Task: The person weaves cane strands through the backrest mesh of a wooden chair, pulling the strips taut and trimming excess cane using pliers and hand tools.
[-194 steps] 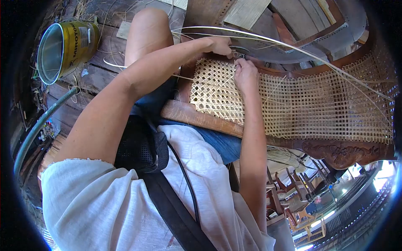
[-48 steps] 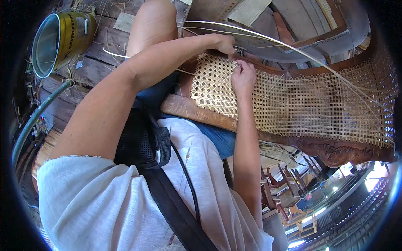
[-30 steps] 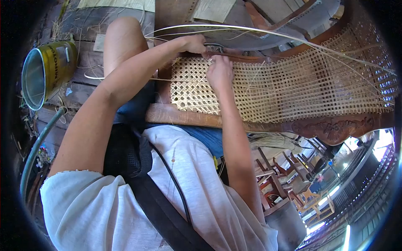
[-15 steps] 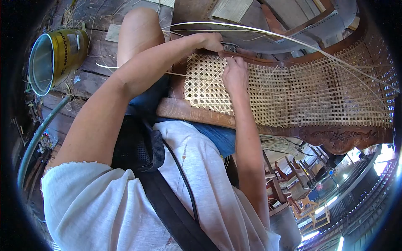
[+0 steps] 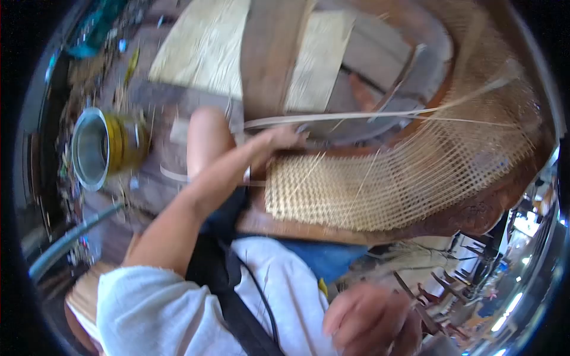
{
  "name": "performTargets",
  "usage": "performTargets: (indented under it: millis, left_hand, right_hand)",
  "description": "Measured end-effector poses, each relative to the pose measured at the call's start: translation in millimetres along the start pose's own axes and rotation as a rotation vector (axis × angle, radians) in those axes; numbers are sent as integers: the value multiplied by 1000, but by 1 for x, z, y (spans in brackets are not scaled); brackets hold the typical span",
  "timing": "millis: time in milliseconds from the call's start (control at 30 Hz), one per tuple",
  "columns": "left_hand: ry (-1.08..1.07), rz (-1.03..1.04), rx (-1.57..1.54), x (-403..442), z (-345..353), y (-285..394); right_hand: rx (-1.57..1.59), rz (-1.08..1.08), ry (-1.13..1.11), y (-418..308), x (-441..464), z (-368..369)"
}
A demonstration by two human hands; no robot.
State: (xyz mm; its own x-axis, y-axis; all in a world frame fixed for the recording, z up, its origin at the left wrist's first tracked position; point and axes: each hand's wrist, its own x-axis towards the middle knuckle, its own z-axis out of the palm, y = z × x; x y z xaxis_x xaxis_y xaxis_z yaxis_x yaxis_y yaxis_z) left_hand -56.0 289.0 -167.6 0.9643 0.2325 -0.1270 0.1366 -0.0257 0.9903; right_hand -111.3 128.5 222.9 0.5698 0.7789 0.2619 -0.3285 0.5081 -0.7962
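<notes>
A woven cane panel (image 5: 356, 190) spans a curved brown wooden frame (image 5: 297, 226) that lies over my lap. At the frame's upper left edge is my left hand (image 5: 286, 137), its fingers closed around something small, too blurred to name. Long pale cane strands (image 5: 356, 117) stretch rightward from near that hand over the panel. My right hand (image 5: 371, 319) is off the panel, low in front of my shirt. Its fingers look bent but are smeared by motion, and nothing can be made out in them.
A yellow metal bucket (image 5: 127, 144) stands on the plank floor at the left, above a green pipe (image 5: 77, 234). Pale sheets (image 5: 205, 44) lie at the top. Another curved frame part (image 5: 436, 65) is beyond the panel. Wooden chairs (image 5: 442, 291) show at lower right.
My right hand has left the upper edge of the cane panel and come down toward my body. My left hand stays by the frame edge. The whole view has shifted and blurred.
</notes>
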Motion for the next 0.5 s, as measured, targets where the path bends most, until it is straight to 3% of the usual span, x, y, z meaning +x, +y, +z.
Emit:
performTargets:
  millis: [33, 100, 167, 200, 300, 500]
  left_hand:
    - [-189, -237, 95, -8, -13, 37]
    - [-307, -359, 67, -10, -14, 17]
    - [-256, -365, 63, -23, -16, 28]
    - [-241, -366, 63, -27, -18, 34]
    - [-206, -415, 137, -35, -22, 41]
    - [-208, -372, 247, -58, -21, 51]
  right_hand:
    - [61, -83, 14, -5, 3, 18]
    - [58, -398, 108, -13, 8, 40]
    - [86, -896, -60, -25, 14, 42]
    - [40, -656, -88, -47, 5, 42]
    - [-51, -445, -258, -81, -16, 38]
    - [20, -612, -79, -97, -37, 74]
